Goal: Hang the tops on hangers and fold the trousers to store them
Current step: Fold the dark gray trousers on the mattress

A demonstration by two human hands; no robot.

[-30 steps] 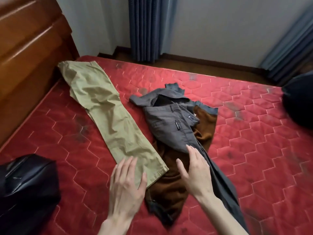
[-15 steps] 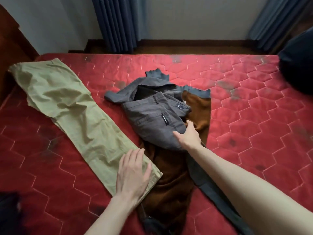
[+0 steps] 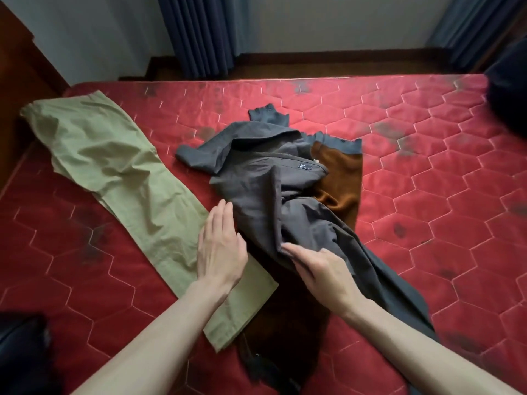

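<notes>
A: Grip status?

B: I log the right hand (image 3: 322, 269) low on the crumpled dark grey trousers (image 3: 265, 195), fingers reaching under a raised fold; I cannot tell whether they pinch the cloth. The left hand (image 3: 221, 246) lies flat, fingers straight and together, holding nothing, its fingertips at the grey trousers' left edge.

A: Placement of garments?

B: Grey trousers heaped mid-mattress over a brown knit top with grey ribbed trim (image 3: 339, 178). The olive-green cotton trousers (image 3: 119, 172) lie flat, running diagonally to the left, with their near end under the left wrist. All rest on the red quilted mattress (image 3: 427, 195). Blue curtains (image 3: 199, 32) hang behind.
</notes>
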